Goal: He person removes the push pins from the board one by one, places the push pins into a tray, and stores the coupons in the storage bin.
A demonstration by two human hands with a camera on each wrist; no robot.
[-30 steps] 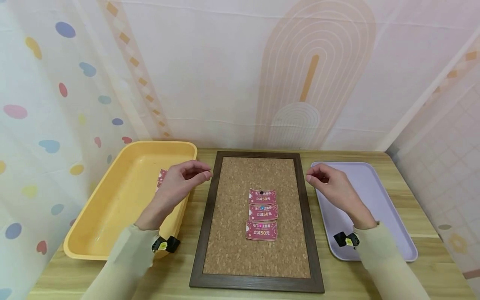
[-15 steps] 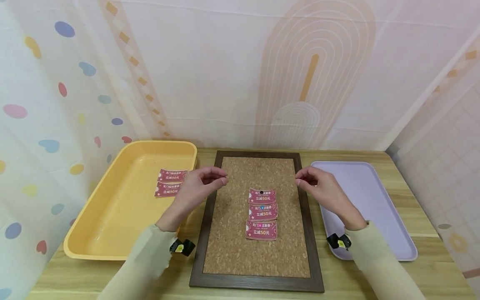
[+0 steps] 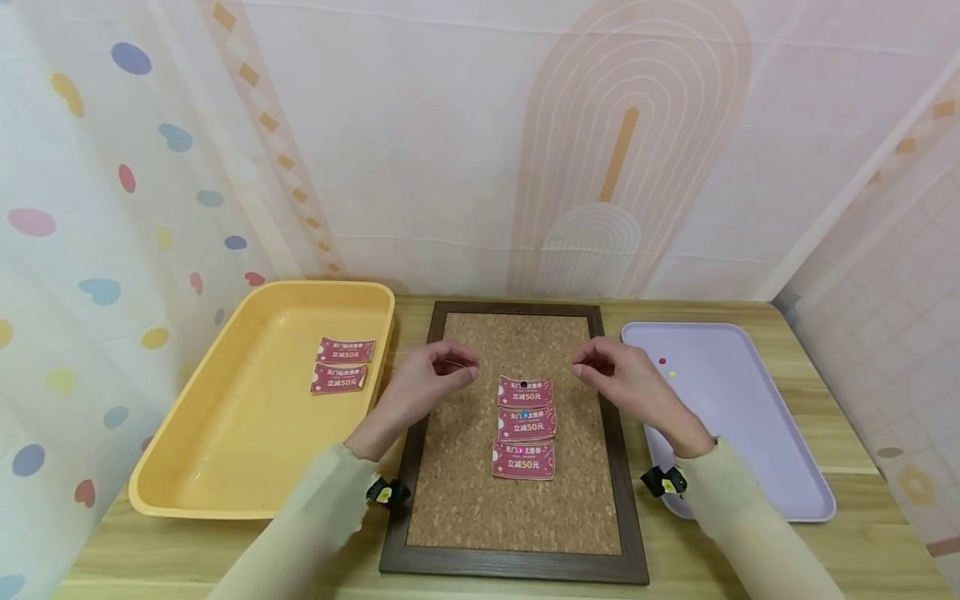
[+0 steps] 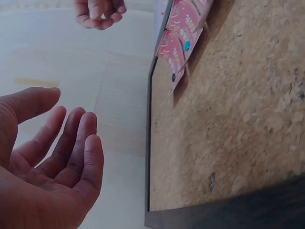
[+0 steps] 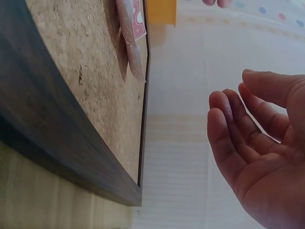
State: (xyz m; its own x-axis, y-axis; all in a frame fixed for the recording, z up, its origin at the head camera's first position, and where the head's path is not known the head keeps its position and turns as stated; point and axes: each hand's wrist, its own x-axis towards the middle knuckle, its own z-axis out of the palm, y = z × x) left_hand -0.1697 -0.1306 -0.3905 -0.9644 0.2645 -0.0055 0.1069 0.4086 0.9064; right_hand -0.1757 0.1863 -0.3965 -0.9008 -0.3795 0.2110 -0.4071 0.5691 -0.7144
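three cards (image 3: 534,429) pinned in a column on the board (image 3: 480,517); two loose cards (image 3: 339,378) in yellow tray (image 3: 232,425), red pin (image 3: 662,361) and yellow pin (image 3: 672,374) in purple tray (image 3: 750,442). looks like three done, two left. left hand (image 3: 424,382) and right hand (image 3: 628,382) over the board's sides, fingers loosely bent, thumbs apart, holding nothing. room on cork above and below the column; dark frame (image 3: 517,567) rings it, trays near either side, not touching.

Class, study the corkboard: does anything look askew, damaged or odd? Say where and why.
The three coupons pinned to the corkboard look uneven: in the head view the bottom coupon starts further left than the two above, and in the left wrist view coupon edges lift off the board.
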